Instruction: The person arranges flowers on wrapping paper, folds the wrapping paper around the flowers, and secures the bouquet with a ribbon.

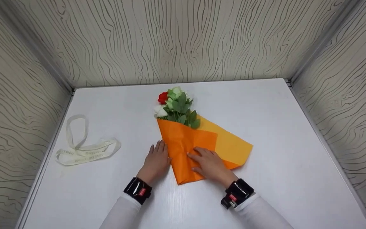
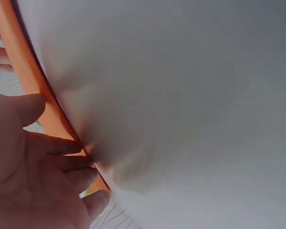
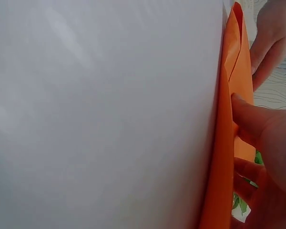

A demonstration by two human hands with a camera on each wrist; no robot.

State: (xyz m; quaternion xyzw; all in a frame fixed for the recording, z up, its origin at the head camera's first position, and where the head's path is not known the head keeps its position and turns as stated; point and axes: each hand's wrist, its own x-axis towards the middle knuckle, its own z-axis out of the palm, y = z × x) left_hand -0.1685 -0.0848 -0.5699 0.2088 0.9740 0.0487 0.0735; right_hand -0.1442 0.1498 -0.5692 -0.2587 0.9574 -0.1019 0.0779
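A bouquet of artificial-looking flowers lies on the white table, its leaves point(image 1: 182, 103) and blooms showing past the wrapping paper point(image 1: 175, 136). One bloom is a red flower point(image 1: 163, 97); a white flower point(image 1: 160, 110) and pale green ones sit beside it. The paper is orange outside, with a yellow-orange face spread to the right, and the stems are hidden under it. My left hand point(image 1: 157, 159) rests along the paper's left edge, fingers extended. My right hand point(image 1: 211, 163) presses on the folded paper with spread fingers. In both wrist views, fingertips touch the orange paper point(image 3: 224, 157).
On the left of the table lies a loosely looped cream ribbon point(image 1: 89, 158) with printed lettering. Wood-grain patterned panels point(image 1: 170, 41) enclose the white table point(image 1: 281, 111) at the back and both sides.
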